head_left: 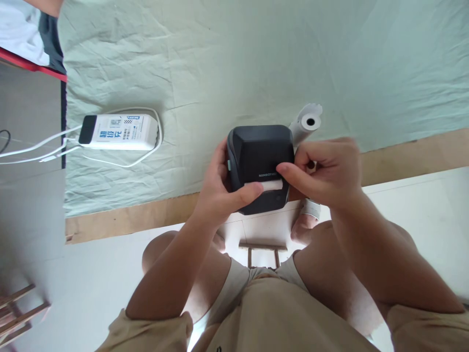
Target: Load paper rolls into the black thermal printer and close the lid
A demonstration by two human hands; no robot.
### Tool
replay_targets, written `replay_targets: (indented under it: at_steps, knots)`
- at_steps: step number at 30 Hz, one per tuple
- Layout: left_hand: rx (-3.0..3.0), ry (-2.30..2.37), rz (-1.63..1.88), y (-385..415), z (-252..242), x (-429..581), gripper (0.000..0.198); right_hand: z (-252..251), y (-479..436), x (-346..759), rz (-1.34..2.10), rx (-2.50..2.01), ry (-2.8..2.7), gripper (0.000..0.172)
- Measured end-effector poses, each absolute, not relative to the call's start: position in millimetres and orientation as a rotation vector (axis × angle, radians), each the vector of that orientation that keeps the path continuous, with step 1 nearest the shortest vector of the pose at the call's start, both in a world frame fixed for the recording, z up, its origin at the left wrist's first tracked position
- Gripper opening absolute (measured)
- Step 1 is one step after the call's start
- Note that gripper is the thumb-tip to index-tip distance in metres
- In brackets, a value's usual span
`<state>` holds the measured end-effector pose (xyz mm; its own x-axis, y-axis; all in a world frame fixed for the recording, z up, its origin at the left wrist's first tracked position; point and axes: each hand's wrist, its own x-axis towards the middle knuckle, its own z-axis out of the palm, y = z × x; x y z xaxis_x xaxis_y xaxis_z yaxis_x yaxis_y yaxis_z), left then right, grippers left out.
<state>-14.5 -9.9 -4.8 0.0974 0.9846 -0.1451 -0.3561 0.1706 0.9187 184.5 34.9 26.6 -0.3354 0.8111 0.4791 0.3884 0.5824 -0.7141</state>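
Observation:
A small black label printer (262,151) is held above the front edge of the table, with a strip of white paper (272,185) showing in its slot. My left hand (229,188) grips the printer's left side, its thumb lying over the paper strip. At the printer's right side is my right hand (324,168), its fingers curled and its thumb touching the front near the slot; whether anything is between those fingers is hidden. Just behind the right hand, a white paper roll (306,123) lies on the cloth with a loose end sticking up.
A white power bank (124,132) with white cables lies on the left of the green cloth (220,63). The table's wooden edge (146,215) runs in front. Another person's arm (46,6) shows at the top left. Wooden stools stand on the floor.

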Motion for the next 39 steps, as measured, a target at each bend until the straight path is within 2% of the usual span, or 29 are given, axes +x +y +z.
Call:
replay_targets:
  at_steps: [4, 6, 16, 21, 27, 39]
  knots:
    - [0.812, 0.965, 1.187, -12, -5, -15, 0.059, 18, 38, 186, 0.864, -1.081, -1.932, 0.062]
    - [0.794, 0.974, 1.161, -12, -5, -15, 0.054, 16, 40, 187, 0.954, -1.144, -1.912, 0.063]
    - [0.827, 0.900, 1.178, -10, -2, -12, 0.057, 18, 38, 184, 1.056, -1.261, -1.852, 0.058]
    - [0.687, 0.935, 1.258, -9, -5, -8, 0.038, 14, 38, 187, 1.032, -1.162, -1.924, 0.062]
    - [0.578, 1.094, 1.297, -7, -10, -6, 0.041, 10, 40, 187, 0.970, -1.039, -1.908, 0.048]
    - [0.520, 1.117, 1.441, -8, -10, -7, 0.027, 2, 41, 189, 1.146, -0.916, -1.834, 0.059]
